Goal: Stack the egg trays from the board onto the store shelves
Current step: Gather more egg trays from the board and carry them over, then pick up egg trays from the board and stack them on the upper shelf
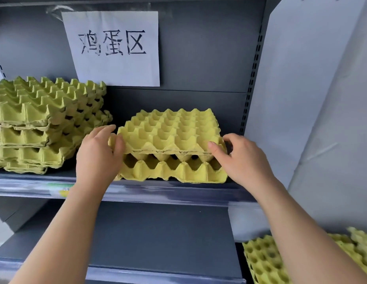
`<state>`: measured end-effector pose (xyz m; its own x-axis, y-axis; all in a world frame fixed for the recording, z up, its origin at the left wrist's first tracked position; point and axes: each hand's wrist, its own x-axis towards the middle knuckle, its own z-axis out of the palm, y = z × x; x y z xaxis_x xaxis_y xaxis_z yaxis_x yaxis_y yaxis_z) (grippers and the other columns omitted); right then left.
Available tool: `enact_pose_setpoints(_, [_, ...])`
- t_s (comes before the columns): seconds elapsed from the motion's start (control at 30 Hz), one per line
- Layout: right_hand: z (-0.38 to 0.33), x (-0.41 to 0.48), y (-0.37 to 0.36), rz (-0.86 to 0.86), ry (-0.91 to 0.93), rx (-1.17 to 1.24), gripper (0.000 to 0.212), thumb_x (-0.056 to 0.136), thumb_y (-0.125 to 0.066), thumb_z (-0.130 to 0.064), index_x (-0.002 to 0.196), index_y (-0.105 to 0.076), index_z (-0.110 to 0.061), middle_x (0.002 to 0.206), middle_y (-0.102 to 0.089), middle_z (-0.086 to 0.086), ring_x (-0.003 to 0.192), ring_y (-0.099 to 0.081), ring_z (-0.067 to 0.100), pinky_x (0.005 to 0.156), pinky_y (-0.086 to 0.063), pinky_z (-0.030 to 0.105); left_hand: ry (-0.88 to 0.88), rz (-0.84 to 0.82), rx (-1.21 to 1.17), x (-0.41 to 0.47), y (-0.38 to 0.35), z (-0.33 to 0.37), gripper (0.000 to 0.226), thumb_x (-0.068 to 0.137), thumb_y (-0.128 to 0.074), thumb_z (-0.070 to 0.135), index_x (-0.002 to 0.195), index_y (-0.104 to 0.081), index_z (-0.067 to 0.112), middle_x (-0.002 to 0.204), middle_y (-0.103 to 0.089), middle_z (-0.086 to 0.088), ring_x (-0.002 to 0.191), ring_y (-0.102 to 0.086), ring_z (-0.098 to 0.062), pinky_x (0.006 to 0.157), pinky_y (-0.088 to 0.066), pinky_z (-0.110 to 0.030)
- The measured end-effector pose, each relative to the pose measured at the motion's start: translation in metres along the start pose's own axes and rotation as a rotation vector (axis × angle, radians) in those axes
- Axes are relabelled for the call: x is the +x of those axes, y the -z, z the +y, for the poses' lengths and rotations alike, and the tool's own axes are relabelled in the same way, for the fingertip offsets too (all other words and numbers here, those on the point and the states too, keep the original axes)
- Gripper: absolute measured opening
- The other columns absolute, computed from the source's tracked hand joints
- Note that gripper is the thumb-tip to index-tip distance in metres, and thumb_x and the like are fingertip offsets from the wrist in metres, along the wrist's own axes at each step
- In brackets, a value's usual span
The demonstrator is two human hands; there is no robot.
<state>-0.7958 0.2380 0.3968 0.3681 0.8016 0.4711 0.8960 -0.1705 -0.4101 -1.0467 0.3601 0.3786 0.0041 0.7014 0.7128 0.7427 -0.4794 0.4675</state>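
Note:
A yellow-green egg tray (172, 132) lies on top of another egg tray (174, 171) on the upper grey shelf (178, 193), right of centre. My left hand (98, 152) grips the top tray's left front corner. My right hand (242, 158) holds its right front corner, thumb on the rim. To the left on the same shelf stands a taller stack of egg trays (41, 124), slightly askew. More egg trays (266, 261) lie at the bottom right, partly behind my right forearm.
A white paper sign (115, 48) with black characters is taped to the shelf's back panel. A lower grey shelf (158, 242) sits beneath. A white wall panel (301, 99) borders the unit on the right.

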Motion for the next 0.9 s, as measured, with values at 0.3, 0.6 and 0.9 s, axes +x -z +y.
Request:
enact_pose_setpoints(0.3, [0.059,-0.060,0.049,0.076,0.055,-0.100,0.040,0.093,-0.053,-0.040,0.124,-0.062,-0.016,0.129,-0.060,-0.003,0.105,-0.060,0.019,0.088,-0.042,0.028,-0.500,-0.078,-0.216,-0.074,-0.025,0.125,0.026,0.087,-0.057,0.022,0.103,-0.071,0.007,0.100,-0.070,-0.005,0.088,-0.063,-0.027,0.074,-0.051,-0.033])
enact_pose_setpoints(0.6, [0.200,-0.154,0.092,-0.006,-0.170,-0.226,0.028,0.089,-0.061,-0.032,0.105,-0.069,-0.011,0.105,-0.070,0.004,0.097,-0.064,0.025,0.079,-0.052,0.036,-0.721,-0.393,-0.417,-0.190,-0.108,0.256,0.029,0.085,-0.055,0.027,0.099,-0.072,0.008,0.094,-0.071,-0.005,0.082,-0.065,-0.026,0.071,-0.054,-0.038])
enact_pose_setpoints(0.9, [0.390,-0.231,0.133,-0.136,-0.430,-0.262,0.033,0.093,-0.055,-0.034,0.117,-0.067,-0.014,0.116,-0.066,0.001,0.105,-0.060,0.019,0.084,-0.049,0.030,-0.729,-0.755,-0.360,-0.318,-0.228,0.382,0.036,0.084,-0.046,0.037,0.095,-0.074,0.015,0.090,-0.071,0.001,0.080,-0.066,-0.024,0.069,-0.054,-0.036])
